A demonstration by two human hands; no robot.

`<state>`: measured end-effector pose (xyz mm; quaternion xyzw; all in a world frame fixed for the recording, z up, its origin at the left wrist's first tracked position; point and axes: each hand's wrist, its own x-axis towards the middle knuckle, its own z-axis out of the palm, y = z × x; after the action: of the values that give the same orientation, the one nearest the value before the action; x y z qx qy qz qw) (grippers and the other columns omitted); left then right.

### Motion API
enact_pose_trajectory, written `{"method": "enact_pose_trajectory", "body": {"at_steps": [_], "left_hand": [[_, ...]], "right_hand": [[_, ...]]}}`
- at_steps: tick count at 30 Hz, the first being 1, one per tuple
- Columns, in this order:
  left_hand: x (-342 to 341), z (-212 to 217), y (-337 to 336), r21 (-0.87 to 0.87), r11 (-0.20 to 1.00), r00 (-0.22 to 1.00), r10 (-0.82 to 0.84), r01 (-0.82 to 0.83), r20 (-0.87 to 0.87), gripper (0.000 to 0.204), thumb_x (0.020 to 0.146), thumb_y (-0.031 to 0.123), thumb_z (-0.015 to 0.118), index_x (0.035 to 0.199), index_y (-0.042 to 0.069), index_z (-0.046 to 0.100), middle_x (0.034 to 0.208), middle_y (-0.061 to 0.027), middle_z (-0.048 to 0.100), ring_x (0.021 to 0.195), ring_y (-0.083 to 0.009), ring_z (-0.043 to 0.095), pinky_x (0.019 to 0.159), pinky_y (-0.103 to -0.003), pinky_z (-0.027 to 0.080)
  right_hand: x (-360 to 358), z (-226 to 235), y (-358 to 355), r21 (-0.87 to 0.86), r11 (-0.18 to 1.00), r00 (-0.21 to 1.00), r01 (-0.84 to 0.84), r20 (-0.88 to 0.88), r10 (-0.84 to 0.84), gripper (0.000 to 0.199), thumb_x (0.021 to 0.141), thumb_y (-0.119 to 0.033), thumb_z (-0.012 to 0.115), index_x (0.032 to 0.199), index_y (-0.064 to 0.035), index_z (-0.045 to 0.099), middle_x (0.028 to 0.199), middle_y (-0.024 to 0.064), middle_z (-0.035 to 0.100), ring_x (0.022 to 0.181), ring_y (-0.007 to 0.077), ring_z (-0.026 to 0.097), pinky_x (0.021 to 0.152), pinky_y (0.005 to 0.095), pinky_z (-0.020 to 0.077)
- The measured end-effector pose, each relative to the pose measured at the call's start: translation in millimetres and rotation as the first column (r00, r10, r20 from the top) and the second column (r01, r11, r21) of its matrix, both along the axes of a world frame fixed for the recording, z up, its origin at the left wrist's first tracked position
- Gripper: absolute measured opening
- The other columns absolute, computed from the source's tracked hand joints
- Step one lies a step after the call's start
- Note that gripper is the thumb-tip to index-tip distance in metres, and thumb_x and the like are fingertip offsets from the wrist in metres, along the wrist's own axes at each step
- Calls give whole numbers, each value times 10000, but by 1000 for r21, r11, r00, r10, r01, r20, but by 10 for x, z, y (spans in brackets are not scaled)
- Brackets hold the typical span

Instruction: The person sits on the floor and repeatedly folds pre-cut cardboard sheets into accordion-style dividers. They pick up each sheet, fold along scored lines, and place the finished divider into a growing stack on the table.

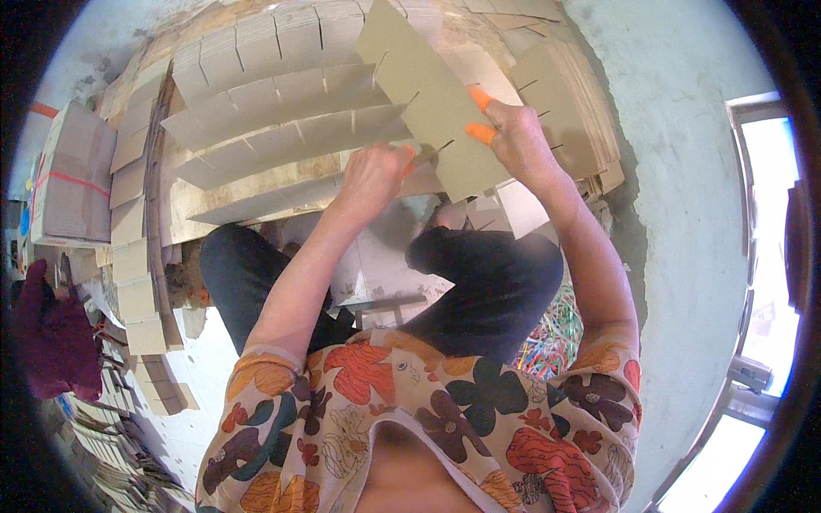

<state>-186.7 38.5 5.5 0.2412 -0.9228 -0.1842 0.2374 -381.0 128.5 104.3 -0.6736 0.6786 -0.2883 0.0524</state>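
Holding a slotted cardboard strip (432,94) between both hands, tilted, its long edge running up and away from the person. Flat tan-grey board, plain faces, short narrow slits cut into one long edge; several slits show near the right hand (522,141). Right hand closed on the strip's right edge, orange caps on two fingertips (481,98), thumb side behind the board. Left hand (374,175) curled shut at the strip's lower end, one orange fingertip showing; exact pinch point hard to tell, knuckles cover it. Just beyond the left hand, more cardboard strips (282,128) stand on edge in parallel rows, the held strip crossing above them. Stack of flat slotted pieces (573,85) just past the right hand. Lower end of the held strip hidden by the left hand; top corner cut off at the frame edge. Whether slits are meshed with the rows cannot be made out. Bundled cardboard (73,171) far to the left of the left hand, blurred.
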Motion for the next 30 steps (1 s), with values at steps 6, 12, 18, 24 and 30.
{"method": "enact_pose_trajectory", "body": {"at_steps": [6, 12, 18, 24, 30], "left_hand": [[24, 17, -44, 89, 996, 1000, -14, 12, 12, 124, 763, 174, 641, 815, 66, 609, 697, -178, 566, 663, -365, 586, 563, -457, 465], [23, 8, -75, 50, 998, 999, -34, 32, 23, 125, 764, 173, 641, 803, 60, 605, 701, -177, 567, 665, -359, 586, 562, -456, 462], [-14, -51, -83, 82, 996, 999, -38, 38, 1, 123, 749, 174, 658, 796, 65, 624, 681, -164, 575, 647, -351, 588, 558, -452, 459], [-72, -132, -151, 29, 999, 998, 22, -24, 59, 134, 744, 187, 662, 831, 85, 651, 682, -154, 582, 651, -346, 593, 571, -443, 470], [-22, -92, -168, 72, 997, 1000, -2, 2, 8, 144, 739, 202, 666, 830, 91, 650, 693, -139, 598, 658, -332, 603, 593, -437, 481]], "right_hand": [[167, 205, -35, 141, 982, 991, 127, -62, -119, 247, 779, -76, 645, 1000, 17, 589, 758, 286, 551, 737, 439, 560, 601, 416, 461], [242, 111, -41, 53, 995, 996, 88, -20, -88, 200, 776, -59, 673, 921, 46, 583, 766, 282, 522, 617, 415, 429, 574, 380, 441], [75, -133, -122, 32, 997, 997, -70, 38, 69, 258, 746, -69, 657, 980, 17, 592, 771, 278, 572, 750, 435, 568, 636, 439, 464], [102, -162, -265, 205, 975, 985, -81, -136, 110, 475, 743, -43, 656, 1193, 4, 511, 880, 259, 577, 813, 425, 558, 675, 418, 459], [239, -88, -152, 279, 959, 995, 49, -101, -22, 432, 728, -33, 652, 1144, 4, 541, 873, 258, 569, 798, 416, 557, 650, 432, 443]]}}
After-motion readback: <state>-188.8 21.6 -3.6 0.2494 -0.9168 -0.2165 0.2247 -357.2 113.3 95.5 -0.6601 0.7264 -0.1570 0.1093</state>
